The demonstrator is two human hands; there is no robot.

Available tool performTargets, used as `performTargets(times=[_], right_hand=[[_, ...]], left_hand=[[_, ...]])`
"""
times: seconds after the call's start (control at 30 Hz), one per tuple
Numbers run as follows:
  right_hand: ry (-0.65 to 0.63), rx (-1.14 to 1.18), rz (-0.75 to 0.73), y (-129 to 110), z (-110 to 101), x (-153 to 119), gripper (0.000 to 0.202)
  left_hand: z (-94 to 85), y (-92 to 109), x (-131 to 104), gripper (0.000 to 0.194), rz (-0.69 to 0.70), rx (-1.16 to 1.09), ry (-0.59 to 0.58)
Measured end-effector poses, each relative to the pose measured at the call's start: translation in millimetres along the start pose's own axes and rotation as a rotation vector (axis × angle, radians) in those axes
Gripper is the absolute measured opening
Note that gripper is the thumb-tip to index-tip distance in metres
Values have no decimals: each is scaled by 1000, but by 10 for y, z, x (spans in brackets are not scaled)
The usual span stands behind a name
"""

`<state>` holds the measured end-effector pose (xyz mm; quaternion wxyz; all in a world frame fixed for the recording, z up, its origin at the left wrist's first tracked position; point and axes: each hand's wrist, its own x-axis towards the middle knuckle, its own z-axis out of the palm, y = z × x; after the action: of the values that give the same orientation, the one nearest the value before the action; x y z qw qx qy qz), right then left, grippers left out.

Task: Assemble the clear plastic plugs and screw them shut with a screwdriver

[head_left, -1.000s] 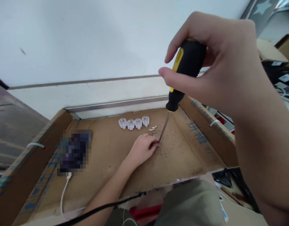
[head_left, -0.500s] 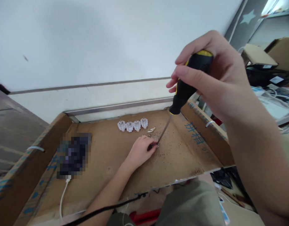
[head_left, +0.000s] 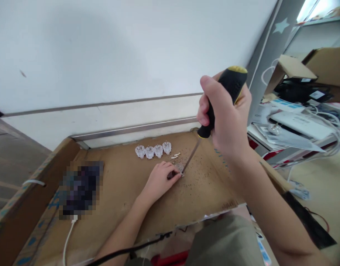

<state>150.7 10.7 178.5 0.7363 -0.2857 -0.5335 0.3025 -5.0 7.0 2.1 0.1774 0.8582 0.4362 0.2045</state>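
Note:
My right hand (head_left: 227, 114) is wrapped round the black and yellow handle of a screwdriver (head_left: 207, 117), thumb lying along its upper part. The shaft slants down to the left, its tip meeting a small clear plastic part (head_left: 179, 167) at my left fingertips. My left hand (head_left: 160, 180) rests on the cardboard and pinches that part, with a dark piece (head_left: 172, 174) showing under the fingers; most of both is hidden. Just behind stand several clear plug pieces (head_left: 149, 152) in a row, pins upward. Small metal strips (head_left: 175, 155) lie beside them.
The cardboard tray (head_left: 114, 207) has raised side walls and dark specks scattered to the right. A blurred-out dark device (head_left: 82, 188) with a white cable (head_left: 67, 240) lies at left. A white wall (head_left: 103, 55) rises behind. Boxes, papers and cables crowd a side table (head_left: 299, 125).
My right hand has rolled round the screwdriver handle, from fingers draped over it to a fuller grip with the thumb up. My left hand keeps its hold. The view has turned slightly right.

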Motion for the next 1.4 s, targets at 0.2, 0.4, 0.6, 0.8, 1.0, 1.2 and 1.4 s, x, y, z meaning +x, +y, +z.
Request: performTargets(times=[0.2, 0.4, 0.6, 0.8, 1.0, 1.2, 1.4], right_hand=[[165, -66, -91, -9, -49, 25, 28], [101, -12, -57, -97, 38, 280, 30], [-75, -41, 30, 83, 204, 266, 28], [-93, 97, 164, 270, 226, 236, 30], [6, 132, 89, 113, 118, 243, 24], [-11, 133, 56, 114, 40, 254, 22], [4, 146, 76, 146, 71, 278, 33]], left_hand=[[-6, -10, -8, 14, -15, -13, -11], [8, -29, -23, 13, -36, -32, 12], [25, -54, -8, 8, -55, -83, 3], [55, -68, 9, 15, -101, -67, -5], [40, -42, 4, 9, -90, -77, 4], [35, -36, 7, 6, -92, -89, 1], [44, -47, 10, 7, -98, -88, 11]])
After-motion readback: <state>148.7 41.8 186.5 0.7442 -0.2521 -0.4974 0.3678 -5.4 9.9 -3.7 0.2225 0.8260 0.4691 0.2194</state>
